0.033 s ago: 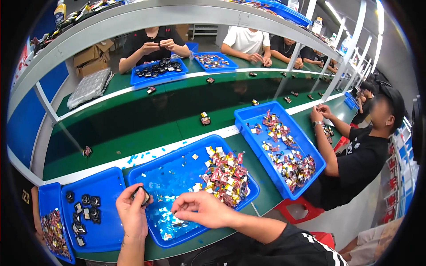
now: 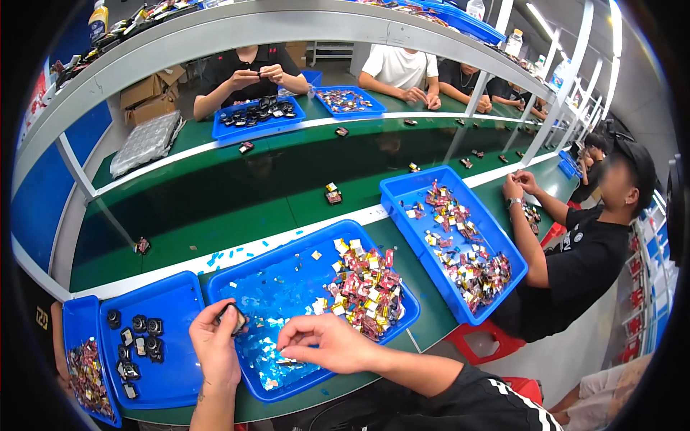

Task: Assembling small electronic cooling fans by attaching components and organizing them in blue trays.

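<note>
My left hand (image 2: 214, 345) grips a small black camera casing (image 2: 239, 320) with a pale inner face, holding it over the left edge of a blue tray (image 2: 237, 274). My right hand (image 2: 327, 346) is closed, thumb against fingers, above the same tray; whatever it pinches is too small or hidden to make out. Blue film bits and pale scraps (image 2: 277, 343) litter the tray's floor under my hands. On its right side lies a heap of small red circuit boards with yellow and white parts (image 2: 366, 291).
To the left, another blue tray (image 2: 176, 309) holds several black cameras (image 2: 152, 327). Beside it a narrow tray contains more circuit boards (image 2: 88, 381). A deep blue bin (image 2: 410, 188) stands right, near a co-worker (image 2: 586, 251). Boards dot the green conveyor belt (image 2: 287, 194); a metal shelf (image 2: 287, 29) spans above.
Both hands have shifted only slightly. The casing in my left hand has turned a little, showing more of its pale face.
</note>
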A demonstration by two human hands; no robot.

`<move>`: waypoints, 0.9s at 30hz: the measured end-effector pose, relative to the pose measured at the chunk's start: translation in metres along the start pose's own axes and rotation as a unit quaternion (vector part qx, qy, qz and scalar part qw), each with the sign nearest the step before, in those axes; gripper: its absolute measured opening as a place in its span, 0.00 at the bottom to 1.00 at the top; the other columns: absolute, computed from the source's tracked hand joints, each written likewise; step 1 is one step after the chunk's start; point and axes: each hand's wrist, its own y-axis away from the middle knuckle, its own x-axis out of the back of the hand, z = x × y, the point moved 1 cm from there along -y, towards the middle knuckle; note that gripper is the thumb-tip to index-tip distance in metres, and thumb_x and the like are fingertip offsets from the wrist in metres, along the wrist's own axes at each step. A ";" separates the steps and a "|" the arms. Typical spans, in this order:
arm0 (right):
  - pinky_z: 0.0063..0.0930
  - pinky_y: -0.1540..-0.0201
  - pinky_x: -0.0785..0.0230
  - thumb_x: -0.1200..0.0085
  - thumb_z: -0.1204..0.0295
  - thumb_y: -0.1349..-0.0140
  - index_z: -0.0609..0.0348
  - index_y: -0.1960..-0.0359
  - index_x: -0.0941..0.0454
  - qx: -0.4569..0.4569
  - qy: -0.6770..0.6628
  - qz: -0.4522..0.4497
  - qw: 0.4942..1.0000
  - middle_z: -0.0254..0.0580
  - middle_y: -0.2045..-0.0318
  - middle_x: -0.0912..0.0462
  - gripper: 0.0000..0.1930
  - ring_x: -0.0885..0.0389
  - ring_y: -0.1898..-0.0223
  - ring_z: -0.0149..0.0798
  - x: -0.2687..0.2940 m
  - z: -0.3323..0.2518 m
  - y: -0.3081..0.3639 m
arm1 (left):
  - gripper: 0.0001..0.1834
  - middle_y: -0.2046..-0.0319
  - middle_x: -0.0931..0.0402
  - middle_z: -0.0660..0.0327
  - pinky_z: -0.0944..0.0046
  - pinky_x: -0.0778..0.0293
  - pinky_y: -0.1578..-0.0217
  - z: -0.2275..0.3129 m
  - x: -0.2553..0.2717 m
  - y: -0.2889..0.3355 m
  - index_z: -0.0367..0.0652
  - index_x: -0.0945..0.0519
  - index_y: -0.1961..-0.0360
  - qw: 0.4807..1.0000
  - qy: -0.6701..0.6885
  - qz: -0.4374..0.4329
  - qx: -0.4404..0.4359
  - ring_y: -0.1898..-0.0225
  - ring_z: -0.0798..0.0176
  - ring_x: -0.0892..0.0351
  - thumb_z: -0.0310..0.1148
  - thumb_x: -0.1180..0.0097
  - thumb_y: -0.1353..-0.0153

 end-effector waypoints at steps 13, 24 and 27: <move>0.21 0.62 0.21 0.38 0.81 0.44 0.65 0.64 0.17 0.073 0.183 0.200 0.960 0.42 0.67 0.18 0.06 0.18 0.66 0.31 0.002 -0.017 -0.014 | 0.17 0.55 0.20 0.54 0.70 0.24 0.53 -0.017 -0.023 0.019 0.36 0.29 0.45 0.969 0.097 -0.174 0.149 0.54 0.68 0.21 0.25 0.45 0.34; 0.21 0.65 0.24 0.37 0.83 0.46 0.64 0.64 0.17 0.080 0.192 0.167 0.964 0.42 0.69 0.18 0.08 0.18 0.70 0.31 -0.009 -0.017 -0.013 | 0.16 0.53 0.20 0.53 0.66 0.24 0.48 -0.008 -0.015 0.014 0.30 0.23 0.46 0.997 -0.016 -0.063 0.050 0.53 0.67 0.21 0.23 0.48 0.33; 0.21 0.66 0.25 0.38 0.83 0.46 0.64 0.62 0.17 0.111 0.247 0.162 0.949 0.42 0.69 0.18 0.10 0.19 0.70 0.31 -0.015 -0.011 -0.019 | 0.16 0.54 0.19 0.54 0.65 0.21 0.51 -0.011 -0.015 0.020 0.30 0.24 0.46 0.995 0.011 -0.061 0.083 0.54 0.66 0.19 0.24 0.47 0.33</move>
